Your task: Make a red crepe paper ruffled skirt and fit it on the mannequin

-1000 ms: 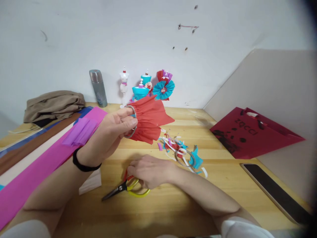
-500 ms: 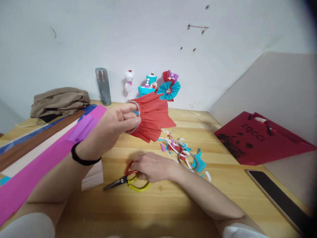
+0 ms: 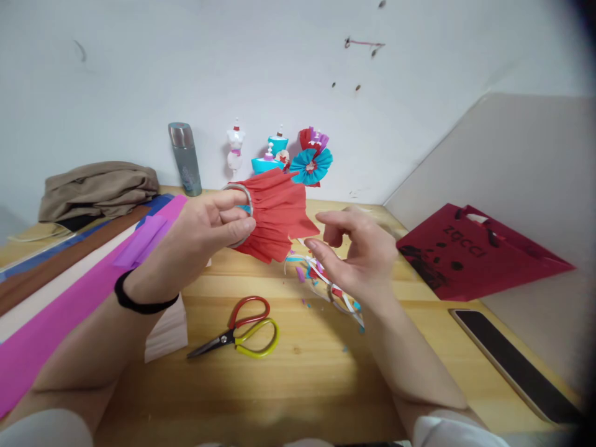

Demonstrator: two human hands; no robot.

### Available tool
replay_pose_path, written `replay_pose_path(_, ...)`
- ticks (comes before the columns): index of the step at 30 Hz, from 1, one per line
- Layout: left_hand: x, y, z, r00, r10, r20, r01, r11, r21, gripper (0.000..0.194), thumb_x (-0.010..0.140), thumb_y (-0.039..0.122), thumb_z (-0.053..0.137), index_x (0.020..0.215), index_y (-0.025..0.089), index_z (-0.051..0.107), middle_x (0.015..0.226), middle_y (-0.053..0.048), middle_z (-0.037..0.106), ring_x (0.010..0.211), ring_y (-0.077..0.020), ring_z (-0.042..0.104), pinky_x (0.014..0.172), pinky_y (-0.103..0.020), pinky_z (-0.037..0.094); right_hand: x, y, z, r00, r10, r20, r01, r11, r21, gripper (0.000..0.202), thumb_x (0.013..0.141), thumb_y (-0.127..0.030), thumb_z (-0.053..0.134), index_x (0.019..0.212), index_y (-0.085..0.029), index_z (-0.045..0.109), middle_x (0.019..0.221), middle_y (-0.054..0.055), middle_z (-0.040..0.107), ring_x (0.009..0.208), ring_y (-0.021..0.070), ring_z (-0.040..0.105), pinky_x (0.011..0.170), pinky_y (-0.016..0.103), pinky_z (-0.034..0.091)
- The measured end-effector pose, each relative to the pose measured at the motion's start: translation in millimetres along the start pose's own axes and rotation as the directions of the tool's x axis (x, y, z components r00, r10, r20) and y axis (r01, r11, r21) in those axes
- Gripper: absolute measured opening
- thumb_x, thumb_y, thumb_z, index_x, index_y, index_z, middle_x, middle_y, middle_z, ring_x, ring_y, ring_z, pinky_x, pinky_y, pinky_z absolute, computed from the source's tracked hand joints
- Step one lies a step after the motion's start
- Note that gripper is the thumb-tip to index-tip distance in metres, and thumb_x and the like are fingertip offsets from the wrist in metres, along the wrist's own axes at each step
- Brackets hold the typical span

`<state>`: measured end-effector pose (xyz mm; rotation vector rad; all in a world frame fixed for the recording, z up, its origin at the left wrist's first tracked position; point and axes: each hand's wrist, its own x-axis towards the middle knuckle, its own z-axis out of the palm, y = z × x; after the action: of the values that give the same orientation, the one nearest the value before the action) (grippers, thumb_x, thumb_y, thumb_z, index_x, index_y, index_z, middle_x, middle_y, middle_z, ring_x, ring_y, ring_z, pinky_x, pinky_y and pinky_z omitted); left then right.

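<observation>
My left hand [image 3: 205, 226] pinches a gathered piece of red crepe paper [image 3: 274, 214] near its narrow end, where a roll of grey tape [image 3: 250, 202] circles the paper's edge by my fingers. The pleats fan out to the right above the table. My right hand [image 3: 358, 248] is raised just right of the red paper, thumb and forefinger apart, with nothing between them. Below lies a pair of scissors [image 3: 228, 338] with one red and one yellow handle. Small paper scraps [image 3: 321, 273] lie partly behind my right hand.
Long paper strips [image 3: 69, 292] and a brown cloth [image 3: 97, 189] lie at left. A flask [image 3: 185, 158] and small decorated dress forms [image 3: 235, 149] stand by the wall. At right are a red paper bag [image 3: 479, 254] and a phone [image 3: 516, 363].
My right hand has left the scissors on the table and risen up and right, beside the red paper. My left hand keeps its grip; the whole view has shifted slightly.
</observation>
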<state>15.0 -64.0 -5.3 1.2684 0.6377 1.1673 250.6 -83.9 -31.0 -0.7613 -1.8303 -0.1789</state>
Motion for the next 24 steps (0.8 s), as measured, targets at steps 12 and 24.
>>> replay_pose_path(12,1.8,0.5,10.1,0.997,-0.071,0.040,0.059,0.966,0.250,0.037,0.064,0.019,0.082,0.097,0.017,0.066,0.075,0.001,0.070,0.069,-0.0163,0.067,0.064,-0.026,0.052,-1.1,-11.6,9.5,0.983,0.181,-0.033,-0.172,0.969,0.177,0.012,0.084,-0.017,0.069,0.073,-0.021,0.067,0.063,-0.001,0.059,0.055,0.0124,0.049,0.051,0.029,0.039)
replay_pose_path(24,6.1,-9.9,1.8,1.000,0.018,0.011,-0.020,0.963,0.270,0.025,0.069,0.018,0.079,0.088,0.018,0.063,0.068,0.003,0.063,0.066,-0.0144,0.064,0.061,-0.024,0.050,-4.0,-12.2,14.4,0.966,0.259,0.015,-0.255,0.937,0.237,0.013,0.084,-0.016,0.068,0.072,-0.021,0.066,0.061,-0.003,0.053,0.056,0.0115,0.047,0.051,0.028,0.037)
